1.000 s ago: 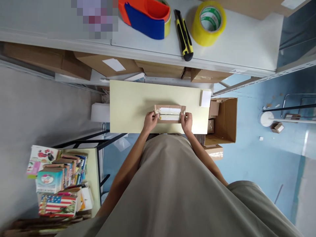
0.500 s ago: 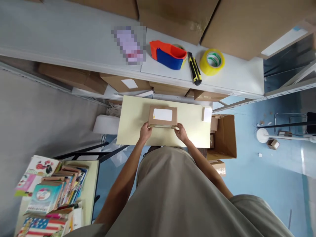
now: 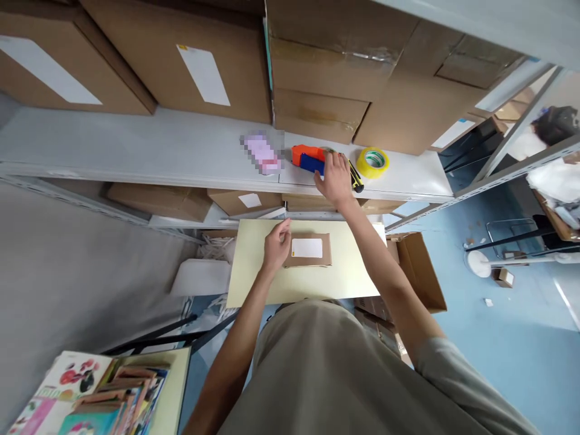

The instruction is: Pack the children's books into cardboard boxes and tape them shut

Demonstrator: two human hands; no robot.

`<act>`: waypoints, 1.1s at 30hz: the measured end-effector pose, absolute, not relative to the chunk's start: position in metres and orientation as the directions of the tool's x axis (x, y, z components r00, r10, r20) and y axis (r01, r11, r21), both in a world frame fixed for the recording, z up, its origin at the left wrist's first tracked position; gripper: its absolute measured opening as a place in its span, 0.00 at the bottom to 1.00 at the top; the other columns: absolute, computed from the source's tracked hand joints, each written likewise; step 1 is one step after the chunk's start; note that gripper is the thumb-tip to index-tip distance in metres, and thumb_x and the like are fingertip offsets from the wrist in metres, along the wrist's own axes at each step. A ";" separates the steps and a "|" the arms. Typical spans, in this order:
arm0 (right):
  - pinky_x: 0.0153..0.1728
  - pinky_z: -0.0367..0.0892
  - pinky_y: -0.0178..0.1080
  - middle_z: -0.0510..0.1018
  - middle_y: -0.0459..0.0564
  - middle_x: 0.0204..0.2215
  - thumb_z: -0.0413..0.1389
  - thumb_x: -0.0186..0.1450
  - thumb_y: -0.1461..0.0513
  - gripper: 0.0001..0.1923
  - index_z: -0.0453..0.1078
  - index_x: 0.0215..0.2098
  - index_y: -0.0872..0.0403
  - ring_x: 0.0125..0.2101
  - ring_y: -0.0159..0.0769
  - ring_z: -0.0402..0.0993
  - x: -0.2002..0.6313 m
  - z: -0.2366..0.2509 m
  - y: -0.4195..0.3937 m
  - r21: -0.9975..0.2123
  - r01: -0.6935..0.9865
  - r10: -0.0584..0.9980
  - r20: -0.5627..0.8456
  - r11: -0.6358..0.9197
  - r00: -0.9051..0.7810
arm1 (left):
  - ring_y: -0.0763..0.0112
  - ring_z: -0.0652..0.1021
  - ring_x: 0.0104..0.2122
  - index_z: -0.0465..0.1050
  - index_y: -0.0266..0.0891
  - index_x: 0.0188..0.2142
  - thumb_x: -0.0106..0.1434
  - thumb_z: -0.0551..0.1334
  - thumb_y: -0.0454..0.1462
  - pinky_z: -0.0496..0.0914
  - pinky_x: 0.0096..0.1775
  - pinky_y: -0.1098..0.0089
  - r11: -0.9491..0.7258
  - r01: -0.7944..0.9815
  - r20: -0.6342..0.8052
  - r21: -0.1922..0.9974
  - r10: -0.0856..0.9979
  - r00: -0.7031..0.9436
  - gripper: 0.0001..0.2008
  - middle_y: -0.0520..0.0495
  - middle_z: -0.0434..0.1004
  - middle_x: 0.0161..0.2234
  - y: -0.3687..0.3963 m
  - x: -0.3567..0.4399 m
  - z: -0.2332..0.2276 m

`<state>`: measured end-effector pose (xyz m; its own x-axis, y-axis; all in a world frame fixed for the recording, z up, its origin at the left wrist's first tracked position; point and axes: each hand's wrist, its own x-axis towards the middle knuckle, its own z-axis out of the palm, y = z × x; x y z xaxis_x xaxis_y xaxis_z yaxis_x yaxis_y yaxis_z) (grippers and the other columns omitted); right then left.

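A small cardboard box (image 3: 309, 261) with a white label lies on the pale yellow table (image 3: 254, 266). My left hand (image 3: 277, 244) is at the box's left side, fingers loosely bent and apart, with nothing in them. On the grey shelf above, my right hand (image 3: 336, 180) is over the right end of an orange and blue tape dispenser (image 3: 310, 160), its thumb on the near side and fingers curled over the top. That hand hides part of the dispenser and of a yellow and black utility knife (image 3: 356, 179). A yellow tape roll (image 3: 372, 162) sits to the right.
Large cardboard boxes (image 3: 317, 78) line the back of the shelf (image 3: 190, 151), and more stand beneath it. A blurred pinkish item (image 3: 261, 153) lies left of the dispenser. An open carton (image 3: 421, 272) stands right of the table; books (image 3: 122, 393) fill a lower-left table.
Both hands have let go of the box. My right hand has moved up to the tape dispenser on the shelf; my left has risen beside the box. The view has tilted upward.
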<state>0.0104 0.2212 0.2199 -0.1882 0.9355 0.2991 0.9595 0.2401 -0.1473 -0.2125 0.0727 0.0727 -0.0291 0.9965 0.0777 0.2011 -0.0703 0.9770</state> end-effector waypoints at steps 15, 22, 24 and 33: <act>0.71 0.64 0.70 0.83 0.75 0.58 0.46 0.85 0.57 0.26 0.59 0.75 0.66 0.64 0.66 0.79 0.020 0.201 0.184 -0.187 0.979 0.991 0.121 0.077 -0.055 | 0.52 0.88 0.61 0.82 0.42 0.60 0.78 0.66 0.51 0.82 0.65 0.52 0.002 -0.013 -0.002 1.000 0.998 0.058 0.21 0.36 0.90 0.60 0.027 -0.207 0.103; 0.55 0.82 0.54 0.85 0.56 0.49 0.56 0.78 0.31 0.33 0.69 0.60 0.48 0.49 0.52 0.84 0.030 0.152 0.009 -0.857 0.509 0.996 -0.080 -0.083 0.029 | 0.57 0.89 0.56 0.80 0.43 0.62 0.78 0.68 0.52 0.83 0.62 0.56 0.097 0.015 -0.098 0.995 0.990 0.106 0.22 0.37 0.90 0.57 -0.028 -0.177 0.098; 0.55 0.83 0.52 0.86 0.54 0.46 0.62 0.72 0.28 0.36 0.70 0.55 0.47 0.48 0.49 0.84 0.029 0.136 -0.030 -0.945 0.250 0.977 -0.212 -0.211 0.024 | 0.59 0.89 0.53 0.81 0.43 0.59 0.77 0.69 0.53 0.84 0.60 0.57 0.118 0.048 -0.123 0.992 0.985 0.121 0.21 0.39 0.90 0.55 -0.044 -0.169 0.099; 0.64 0.81 0.56 0.87 0.53 0.52 0.63 0.70 0.29 0.36 0.74 0.56 0.47 0.56 0.50 0.85 0.056 0.098 -0.091 -0.881 -0.154 0.894 -0.442 -0.448 -0.074 | 0.62 0.87 0.48 0.84 0.43 0.50 0.77 0.69 0.48 0.84 0.55 0.61 0.129 0.177 -0.160 0.976 0.972 0.175 0.13 0.44 0.88 0.49 -0.085 -0.127 0.098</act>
<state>0.0557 -0.0907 0.0975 -0.0744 0.8939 -0.4421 -0.1539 -0.4483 -0.8805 -0.1273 -0.0853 0.0981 0.1747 0.9716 -0.1596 0.1766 0.1285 0.9759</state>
